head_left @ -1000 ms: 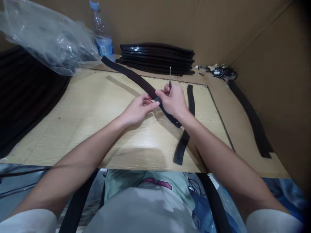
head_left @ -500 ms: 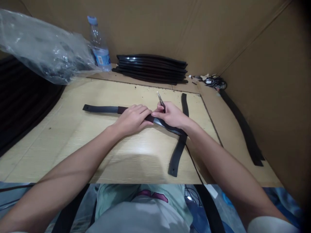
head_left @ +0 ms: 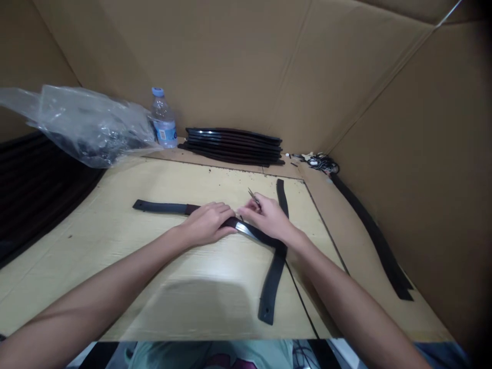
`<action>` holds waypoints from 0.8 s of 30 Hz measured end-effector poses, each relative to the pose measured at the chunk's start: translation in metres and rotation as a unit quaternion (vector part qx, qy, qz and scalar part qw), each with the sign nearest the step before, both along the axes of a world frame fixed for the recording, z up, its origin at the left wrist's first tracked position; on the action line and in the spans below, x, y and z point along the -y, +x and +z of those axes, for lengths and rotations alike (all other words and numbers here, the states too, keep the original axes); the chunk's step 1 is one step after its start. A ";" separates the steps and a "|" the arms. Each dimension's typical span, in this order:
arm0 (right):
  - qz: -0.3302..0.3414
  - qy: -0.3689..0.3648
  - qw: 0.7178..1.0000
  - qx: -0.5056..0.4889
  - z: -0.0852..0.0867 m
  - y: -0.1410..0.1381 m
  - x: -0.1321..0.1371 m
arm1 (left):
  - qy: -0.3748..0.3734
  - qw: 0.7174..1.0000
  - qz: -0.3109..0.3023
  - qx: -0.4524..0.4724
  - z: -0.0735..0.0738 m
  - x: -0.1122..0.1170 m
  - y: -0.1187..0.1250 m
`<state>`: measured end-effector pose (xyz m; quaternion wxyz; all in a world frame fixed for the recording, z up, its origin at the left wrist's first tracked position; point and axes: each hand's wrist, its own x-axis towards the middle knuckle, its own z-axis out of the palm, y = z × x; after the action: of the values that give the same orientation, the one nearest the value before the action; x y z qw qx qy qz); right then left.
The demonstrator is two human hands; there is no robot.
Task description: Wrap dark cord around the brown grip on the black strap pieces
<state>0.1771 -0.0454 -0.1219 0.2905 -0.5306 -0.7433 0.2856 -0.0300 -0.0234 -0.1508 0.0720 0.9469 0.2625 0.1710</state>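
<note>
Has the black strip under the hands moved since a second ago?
Yes. The black strip swung its far end away from the water bottle, leftward, and now lies flat on the table.

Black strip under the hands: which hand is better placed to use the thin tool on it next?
Probably the right hand: it pinches the thin metal tool right beside the black strip. The left hand lies over the strip, seemingly steadying it.

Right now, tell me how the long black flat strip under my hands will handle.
The long black flat strip looks thin, so probably light and bendy. It lies flat on the pale wooden board, so unlikely to roll. Its glossy patch beside the left hand hints at slipperiness.
</note>
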 end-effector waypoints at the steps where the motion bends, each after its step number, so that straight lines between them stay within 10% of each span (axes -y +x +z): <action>1: -0.025 0.029 0.998 0.052 0.006 0.003 0.004 | -0.005 1.000 0.001 -0.002 -0.001 0.000 0.000; 15: 0.055 0.100 0.968 0.225 -0.002 0.007 0.037 | -0.052 0.996 0.064 -0.019 -0.001 0.009 -0.003; 24: 0.076 0.144 0.976 0.147 -0.011 0.006 0.042 | -0.082 0.994 0.075 -0.024 -0.004 0.013 -0.003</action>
<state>0.1829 -0.0877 -0.1331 0.2284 -0.4612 -0.8495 0.1157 -0.0325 -0.0364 -0.1547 0.1305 0.9194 0.3472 0.1307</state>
